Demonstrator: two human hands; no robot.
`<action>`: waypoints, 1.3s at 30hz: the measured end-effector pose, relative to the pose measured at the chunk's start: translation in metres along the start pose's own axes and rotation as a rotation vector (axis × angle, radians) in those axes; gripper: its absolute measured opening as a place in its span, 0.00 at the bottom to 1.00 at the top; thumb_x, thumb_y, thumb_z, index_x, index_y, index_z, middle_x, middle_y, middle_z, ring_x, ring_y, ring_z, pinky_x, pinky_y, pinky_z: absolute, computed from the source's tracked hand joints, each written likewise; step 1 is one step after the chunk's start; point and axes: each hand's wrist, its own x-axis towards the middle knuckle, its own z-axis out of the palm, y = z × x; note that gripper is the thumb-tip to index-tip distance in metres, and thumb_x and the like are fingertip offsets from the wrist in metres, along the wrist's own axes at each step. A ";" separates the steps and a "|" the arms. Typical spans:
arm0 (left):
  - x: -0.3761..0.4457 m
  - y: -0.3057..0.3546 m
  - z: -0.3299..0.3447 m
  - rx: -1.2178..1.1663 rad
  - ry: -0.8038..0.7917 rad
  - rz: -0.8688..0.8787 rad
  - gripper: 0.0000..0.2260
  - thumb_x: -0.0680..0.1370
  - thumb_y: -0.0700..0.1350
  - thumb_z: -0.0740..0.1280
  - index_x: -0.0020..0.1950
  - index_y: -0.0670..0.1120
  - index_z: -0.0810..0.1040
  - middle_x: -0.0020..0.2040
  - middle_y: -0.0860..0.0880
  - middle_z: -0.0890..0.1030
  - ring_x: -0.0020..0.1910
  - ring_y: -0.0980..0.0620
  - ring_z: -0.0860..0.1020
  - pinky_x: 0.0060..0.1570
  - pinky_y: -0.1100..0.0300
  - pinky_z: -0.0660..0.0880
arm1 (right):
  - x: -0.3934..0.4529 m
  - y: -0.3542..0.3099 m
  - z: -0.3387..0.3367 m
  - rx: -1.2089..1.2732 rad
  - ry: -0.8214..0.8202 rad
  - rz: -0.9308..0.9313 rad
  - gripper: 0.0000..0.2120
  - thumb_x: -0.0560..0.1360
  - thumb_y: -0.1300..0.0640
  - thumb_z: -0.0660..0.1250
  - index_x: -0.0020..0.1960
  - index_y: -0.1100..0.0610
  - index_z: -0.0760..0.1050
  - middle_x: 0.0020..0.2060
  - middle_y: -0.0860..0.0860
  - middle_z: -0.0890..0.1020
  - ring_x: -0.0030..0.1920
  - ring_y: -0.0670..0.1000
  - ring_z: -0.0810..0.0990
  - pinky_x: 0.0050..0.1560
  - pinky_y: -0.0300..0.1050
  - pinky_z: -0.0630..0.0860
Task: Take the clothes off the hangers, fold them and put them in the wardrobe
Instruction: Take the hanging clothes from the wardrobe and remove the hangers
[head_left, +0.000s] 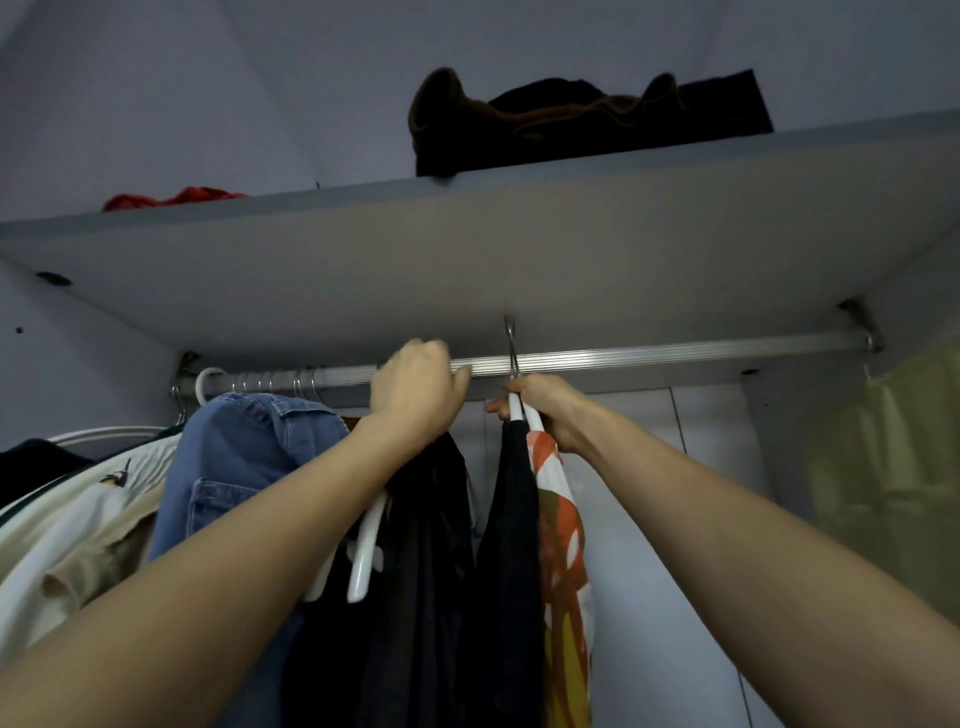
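1. Right hand (540, 410): just below the rail (649, 352), fingers curled round the neck of a white hanger (522, 413) whose metal hook (510, 345) rises in front of the rail, its tip above the rail's top edge. A dark garment (506, 519) and an orange-patterned cloth (563, 545) hang from this hanger.
2. Left hand (415, 392): at the rail, beside the right hand, fingers curled towards the bar. What it grasps, the rail or a hook, cannot be told; its fingertips are hidden.
3. Below the left wrist: a second dark garment (421, 571) and bare white hangers (366, 545) slanting downward.
4. Further left under the rail: a denim garment (244, 467), then pale clothes (78, 519), all hung close together with their hooks bunched at the rail's left end.
5. Above the rail: a shelf (467, 249) carrying a dark brown bundle (571, 119) and a red cloth (171, 199).
6. Far right, below the rail's end: a yellowish garment (893, 457), well apart from the hands.
7. Step in hand (judged): unhooking the gripped hanger. To do it well, raise the hook fully over the bar before drawing it forward, keep the hanger level so neither garment slides off, and let the left hand hold neighbouring clothes aside. The shelf close overhead limits the lift.
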 end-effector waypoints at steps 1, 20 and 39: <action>-0.002 0.010 -0.002 -0.195 -0.092 -0.035 0.19 0.80 0.56 0.60 0.51 0.40 0.79 0.50 0.41 0.81 0.51 0.41 0.79 0.48 0.53 0.76 | -0.001 -0.003 -0.001 -0.002 -0.023 0.001 0.09 0.82 0.60 0.57 0.44 0.61 0.71 0.36 0.55 0.80 0.24 0.47 0.75 0.27 0.41 0.74; -0.015 0.056 -0.008 -0.641 -0.334 -0.422 0.04 0.77 0.39 0.66 0.47 0.38 0.75 0.34 0.46 0.72 0.29 0.53 0.69 0.17 0.68 0.64 | -0.013 -0.013 -0.004 -0.194 -0.071 -0.086 0.18 0.82 0.52 0.57 0.36 0.59 0.69 0.17 0.48 0.71 0.24 0.48 0.64 0.30 0.42 0.59; -0.018 0.018 0.009 -0.005 -0.360 -0.211 0.11 0.79 0.38 0.61 0.59 0.34 0.74 0.61 0.37 0.76 0.61 0.38 0.75 0.54 0.53 0.72 | 0.009 0.010 0.006 -0.407 0.004 0.122 0.18 0.83 0.52 0.53 0.68 0.63 0.65 0.43 0.57 0.83 0.30 0.51 0.74 0.41 0.46 0.74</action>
